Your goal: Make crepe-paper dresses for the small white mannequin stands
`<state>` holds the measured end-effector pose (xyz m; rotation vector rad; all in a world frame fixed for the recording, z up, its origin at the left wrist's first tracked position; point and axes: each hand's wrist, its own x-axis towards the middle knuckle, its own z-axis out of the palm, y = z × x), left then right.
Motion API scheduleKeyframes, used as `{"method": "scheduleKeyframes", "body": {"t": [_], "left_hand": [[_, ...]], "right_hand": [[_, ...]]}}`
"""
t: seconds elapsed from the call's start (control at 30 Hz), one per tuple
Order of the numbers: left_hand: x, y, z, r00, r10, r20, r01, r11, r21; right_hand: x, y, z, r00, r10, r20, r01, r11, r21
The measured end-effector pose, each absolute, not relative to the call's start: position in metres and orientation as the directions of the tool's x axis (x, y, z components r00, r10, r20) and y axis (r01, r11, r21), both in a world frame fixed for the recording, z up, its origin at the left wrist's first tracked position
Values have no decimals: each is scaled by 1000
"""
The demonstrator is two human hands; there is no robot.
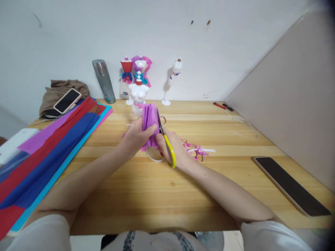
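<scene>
My left hand [136,136] pinches a folded bundle of purple crepe paper [150,120], its thumb lying across the front. In my right hand [174,148] is a pair of scissors [171,153] with yellow handles; their dark blades point up along the bundle's right edge. Whether the blades have paper between them I cannot tell. Directly behind the bundle stands a small white mannequin torso [139,92], its lower part partly hidden. Under my hands a white ring-shaped strip [154,158] shows, and pink paper scraps [199,151] lie to the right.
Coloured paper sheets [60,164] cover the left side, near a phone [68,100] on brown cloth [56,92]. A bottle [104,82] leans against the wall. Dressed mannequins [127,75] and a white stand [167,90] are behind. A larger dark-screened device [290,184] lies right.
</scene>
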<state>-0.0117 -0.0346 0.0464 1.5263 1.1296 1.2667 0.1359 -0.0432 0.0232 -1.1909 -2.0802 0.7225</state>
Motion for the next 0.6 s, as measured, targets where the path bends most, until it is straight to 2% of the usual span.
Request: {"method": "scheduleKeyframes", "body": {"t": [0.6], "left_hand": [[-13,-34,46,101,964,247,145,-260,955]], "right_hand": [[134,-41,19,-382,882,276,548,457,-701]]}}
